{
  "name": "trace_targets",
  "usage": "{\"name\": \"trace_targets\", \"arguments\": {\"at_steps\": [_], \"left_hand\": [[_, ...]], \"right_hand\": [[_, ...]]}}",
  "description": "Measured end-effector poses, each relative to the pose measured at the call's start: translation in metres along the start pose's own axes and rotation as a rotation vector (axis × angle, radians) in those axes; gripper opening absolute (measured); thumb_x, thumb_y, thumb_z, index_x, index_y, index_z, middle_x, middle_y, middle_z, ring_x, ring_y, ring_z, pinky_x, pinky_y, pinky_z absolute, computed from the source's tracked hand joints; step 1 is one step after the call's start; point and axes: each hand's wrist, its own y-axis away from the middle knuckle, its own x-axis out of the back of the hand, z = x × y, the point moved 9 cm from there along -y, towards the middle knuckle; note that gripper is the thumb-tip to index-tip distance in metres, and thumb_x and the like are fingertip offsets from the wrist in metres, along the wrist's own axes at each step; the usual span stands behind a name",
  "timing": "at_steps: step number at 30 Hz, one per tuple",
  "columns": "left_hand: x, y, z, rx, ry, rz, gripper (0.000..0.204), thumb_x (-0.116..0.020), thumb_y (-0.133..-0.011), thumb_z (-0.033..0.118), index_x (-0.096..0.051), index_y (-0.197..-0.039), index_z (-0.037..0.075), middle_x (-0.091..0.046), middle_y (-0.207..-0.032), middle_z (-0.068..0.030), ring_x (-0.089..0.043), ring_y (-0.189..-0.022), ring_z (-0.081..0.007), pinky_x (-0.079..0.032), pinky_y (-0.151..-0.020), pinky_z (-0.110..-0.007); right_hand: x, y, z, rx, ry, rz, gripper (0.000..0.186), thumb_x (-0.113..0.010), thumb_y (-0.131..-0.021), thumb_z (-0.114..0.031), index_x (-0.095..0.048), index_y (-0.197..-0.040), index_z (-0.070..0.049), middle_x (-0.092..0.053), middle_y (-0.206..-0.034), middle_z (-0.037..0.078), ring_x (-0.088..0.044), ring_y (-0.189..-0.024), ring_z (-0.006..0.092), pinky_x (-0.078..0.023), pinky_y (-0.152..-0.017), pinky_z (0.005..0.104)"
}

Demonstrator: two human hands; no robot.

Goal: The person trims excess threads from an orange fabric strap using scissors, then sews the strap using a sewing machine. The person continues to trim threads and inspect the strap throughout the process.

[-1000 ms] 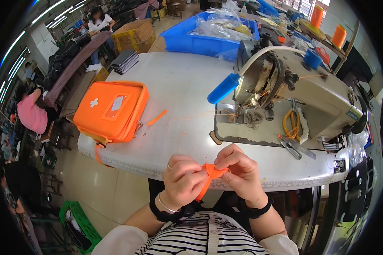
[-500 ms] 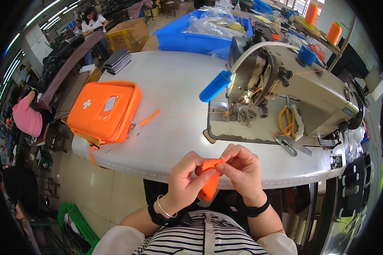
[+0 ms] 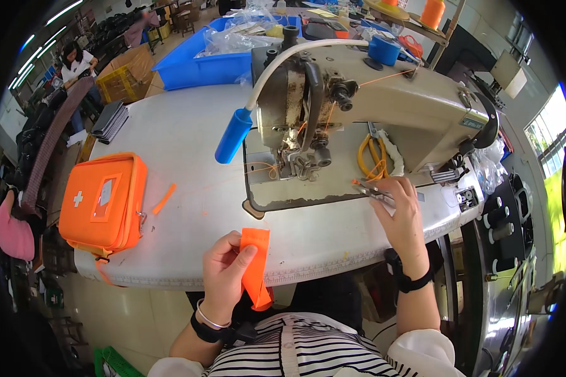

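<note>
My left hand (image 3: pixel 225 267) pinches a folded orange fabric strip (image 3: pixel 255 261) upright at the table's front edge, its lower end looped. On the right, my right hand (image 3: pixel 401 210) has its fingers closed round metal thread snips (image 3: pixel 381 196) at the sewing machine's bed. The sewing machine (image 3: pixel 383 94) stands before me, orange thread running to its needle area. Yellow-handled pliers or scissors (image 3: pixel 372 156) lie on the bed just beyond my right hand. An orange zipped bag (image 3: pixel 100 204) with a white cross lies at the left, beside a short orange strip (image 3: pixel 164 198).
A blue lamp-like cylinder (image 3: pixel 233 136) hangs from a bent white tube left of the machine head. At the back stands a blue bin (image 3: pixel 188 74) with plastic bags. Dark folded pieces (image 3: pixel 110 122) are stacked at the far left. A person (image 3: pixel 77 66) works beyond.
My right hand has left the orange strip and moved right to the snips. My left hand still holds the strip, now more upright. The whole view has shifted to the right.
</note>
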Motion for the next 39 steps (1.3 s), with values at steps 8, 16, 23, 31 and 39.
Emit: {"name": "trace_targets", "arguments": {"at_steps": [8, 16, 23, 31, 39], "left_hand": [[0.001, -0.008, -0.007, 0.080, 0.048, 0.012, 0.011, -0.061, -0.086, 0.008, -0.060, -0.086, -0.003, -0.052, -0.074, 0.0026, -0.045, -0.066, -0.0041, -0.037, -0.061, -0.018], [0.003, -0.010, -0.009, 0.082, 0.088, 0.016, 0.010, -0.059, -0.089, 0.011, -0.057, -0.088, 0.001, -0.054, -0.078, 0.0028, -0.046, -0.070, -0.0030, -0.039, -0.064, -0.018], [0.005, -0.008, -0.009, 0.085, 0.223, 0.026, 0.016, -0.057, -0.090, 0.010, -0.057, -0.101, 0.000, -0.059, -0.092, -0.0017, -0.054, -0.081, -0.0066, -0.044, -0.074, -0.020], [0.007, -0.007, -0.011, 0.081, 0.242, 0.053, 0.021, -0.061, -0.087, 0.008, -0.055, -0.105, -0.002, -0.061, -0.095, -0.0051, -0.057, -0.084, -0.0087, -0.047, -0.075, -0.023], [0.009, -0.007, -0.009, 0.069, 0.191, 0.081, 0.022, -0.061, -0.087, 0.008, -0.056, -0.107, -0.002, -0.061, -0.094, -0.0048, -0.057, -0.082, -0.0087, -0.046, -0.074, -0.023]], "right_hand": [[-0.004, 0.023, 0.005, 0.060, 0.168, 0.038, 0.012, -0.056, -0.077, 0.003, -0.058, -0.089, 0.002, -0.057, -0.084, 0.013, -0.054, -0.079, 0.0319, -0.044, -0.071, 0.0363], [-0.076, 0.045, -0.085, -0.174, -0.708, -0.244, 0.023, -0.047, -0.089, 0.003, -0.050, -0.111, 0.000, -0.055, -0.083, 0.009, -0.055, -0.068, 0.0148, -0.047, -0.062, 0.0267], [-0.082, 0.037, -0.123, 0.129, -0.418, -0.139, 0.037, -0.067, -0.075, -0.004, -0.054, -0.109, -0.002, -0.052, -0.077, 0.011, -0.056, -0.059, 0.0223, -0.045, -0.050, 0.0317], [-0.081, 0.038, -0.126, 0.189, -0.357, -0.114, 0.037, -0.068, -0.074, -0.004, -0.055, -0.109, -0.002, -0.053, -0.075, 0.008, -0.056, -0.054, 0.0210, -0.044, -0.045, 0.0305], [-0.080, 0.038, -0.127, 0.196, -0.345, -0.097, 0.035, -0.068, -0.074, -0.004, -0.056, -0.107, -0.001, -0.054, -0.073, 0.008, -0.057, -0.053, 0.0203, -0.044, -0.044, 0.0296]]}}
